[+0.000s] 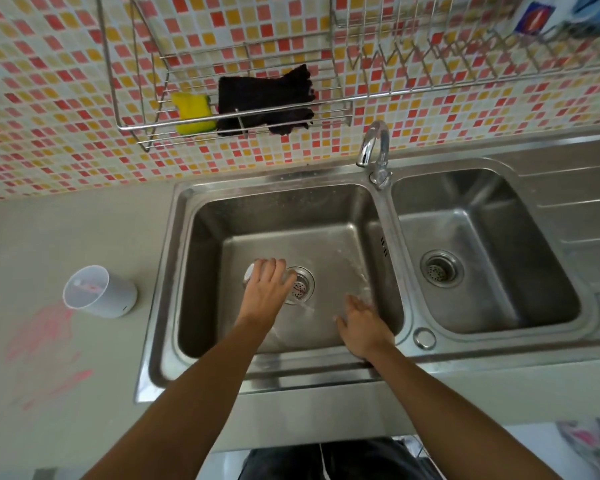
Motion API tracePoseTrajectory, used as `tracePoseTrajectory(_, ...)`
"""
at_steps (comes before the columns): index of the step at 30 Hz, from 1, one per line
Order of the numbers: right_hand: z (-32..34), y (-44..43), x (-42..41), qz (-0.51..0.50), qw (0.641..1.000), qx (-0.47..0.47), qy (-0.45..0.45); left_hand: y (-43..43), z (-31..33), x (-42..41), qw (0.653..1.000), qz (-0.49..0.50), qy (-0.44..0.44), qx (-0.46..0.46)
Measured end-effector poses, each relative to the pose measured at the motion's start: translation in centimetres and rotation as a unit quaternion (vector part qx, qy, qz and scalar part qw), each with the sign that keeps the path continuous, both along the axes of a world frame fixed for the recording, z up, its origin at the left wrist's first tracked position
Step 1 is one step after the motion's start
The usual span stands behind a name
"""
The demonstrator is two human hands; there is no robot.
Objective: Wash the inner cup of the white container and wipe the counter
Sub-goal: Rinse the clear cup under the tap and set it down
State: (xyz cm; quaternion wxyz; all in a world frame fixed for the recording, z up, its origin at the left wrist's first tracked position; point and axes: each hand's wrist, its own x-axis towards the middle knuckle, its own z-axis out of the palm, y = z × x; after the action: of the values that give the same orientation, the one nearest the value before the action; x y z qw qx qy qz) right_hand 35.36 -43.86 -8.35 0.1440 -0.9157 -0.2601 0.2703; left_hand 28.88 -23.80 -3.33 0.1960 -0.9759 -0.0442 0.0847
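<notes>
My left hand [267,287] grips a clear inner cup [249,271] low in the left sink basin [201,271], just left of the drain [300,285]; most of the cup is hidden under my fingers. My right hand [362,327] is flat with fingers apart under a thin stream of water from the faucet [373,147], near the basin's front right corner. The white container [99,292] stands tilted on the grey counter [66,230] left of the sink. A pink smear [45,341] stains the counter in front of it.
A wire rack [132,129] on the tiled wall holds a yellow sponge [193,114] and a black cloth [267,98]. A second basin [492,209] with its own drain lies to the right. A dish rack [465,57] hangs at upper right.
</notes>
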Motion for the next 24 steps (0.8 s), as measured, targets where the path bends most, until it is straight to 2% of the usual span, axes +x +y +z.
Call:
tracePoseTrajectory(5,-0.3,-0.1,0.0,0.01,1.0,0.009,-0.009,-0.2,0.1,-0.1,0.992,-0.102,0.029,0.068)
tracePoseTrajectory(8,-0.3,-0.1,-0.1,0.014,1.0,0.012,-0.009,0.0,-0.5,-0.5,0.983,-0.135,0.063,0.106)
tracePoseTrajectory(10,-0.4,-0.2,-0.1,0.017,1.0,0.013,-0.01,0.3,-0.6,-0.7,0.98,-0.149,0.056,0.123)
tracePoseTrajectory(20,-0.8,-0.2,0.0,0.016,1.0,0.016,-0.005,0.5,-0.3,-1.3,0.99,-0.133,-0.04,0.029)
tracePoseTrajectory(24,-0.7,-0.3,-0.1,0.013,1.0,0.019,-0.001,1.0,0.0,-1.8,0.996,-0.056,-0.067,-0.024)
